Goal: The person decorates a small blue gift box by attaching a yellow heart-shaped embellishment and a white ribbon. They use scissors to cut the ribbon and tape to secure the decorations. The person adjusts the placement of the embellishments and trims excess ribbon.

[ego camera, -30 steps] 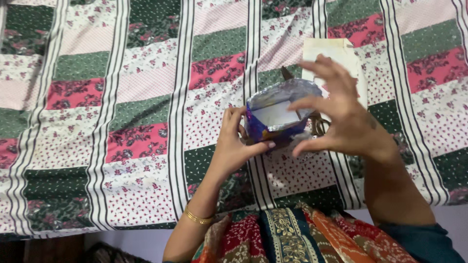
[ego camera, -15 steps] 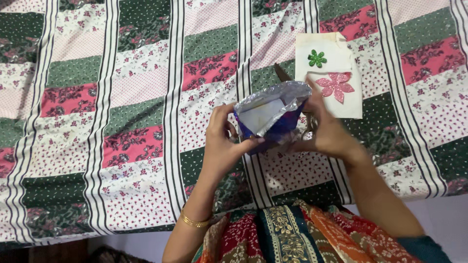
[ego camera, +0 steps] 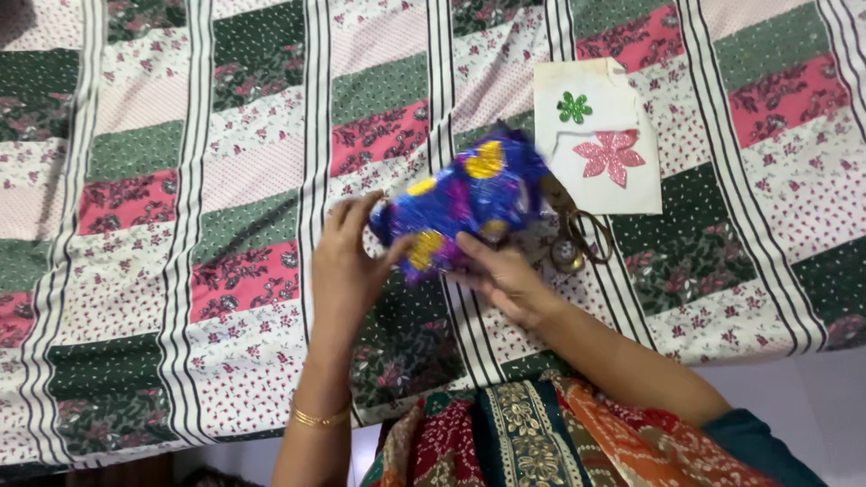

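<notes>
A shiny blue wrapped packet (yellow and purple spots) is gripped above the patchwork bedsheet by left hand and right hand, one at each end, likely to steady it. Scissors and a flower-decorated card are lying just beside.

The blue wrapper with yellow and purple patches looks like glossy, crinkled foil. Beneath it the patchwork bedspread is matt printed cloth, and the cream card is matt paper bearing glittery green and pink flower cutouts. The scissors look metallic, with a dull shine.
</notes>
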